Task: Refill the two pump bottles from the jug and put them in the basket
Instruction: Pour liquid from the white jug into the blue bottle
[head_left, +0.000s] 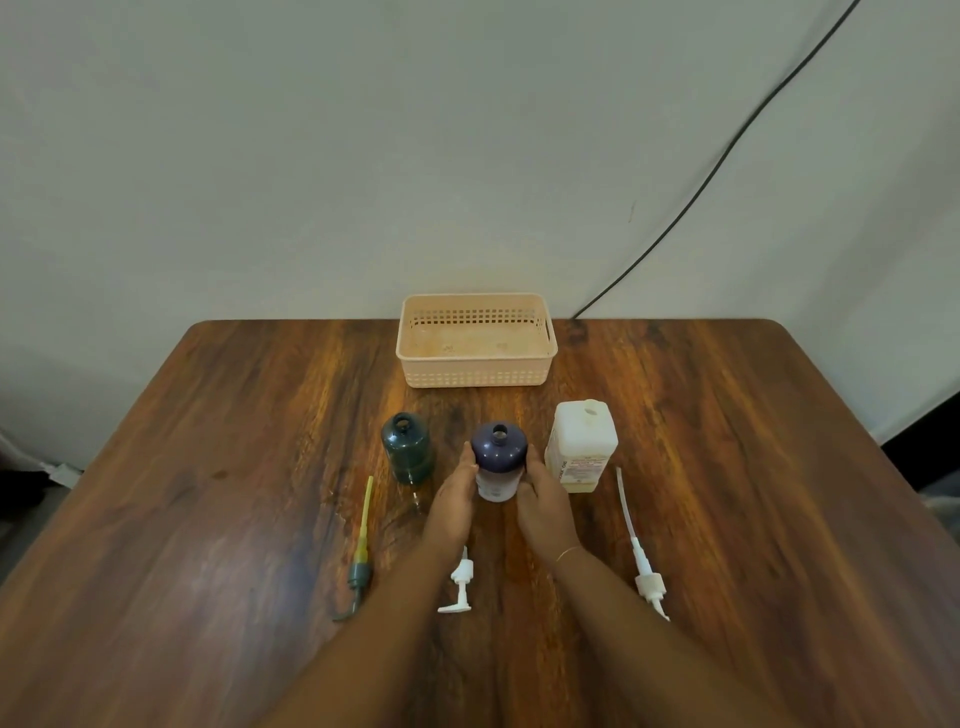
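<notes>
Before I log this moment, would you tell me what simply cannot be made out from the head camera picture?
Head view, the only one:
- Print on the jug label: too small and blurred to read.
- Fill level of the purple bottle: both hands cover its sides, left hand, right hand.
- Tube of the middle white pump: hidden under the left forearm.
- Whether the green bottle holds liquid: its dark wall hides the inside.

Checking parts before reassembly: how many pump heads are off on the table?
3. Green pump lies left of the hands, white pump partly under the left forearm, white pump with long tube at right. None seems hidden.
</notes>
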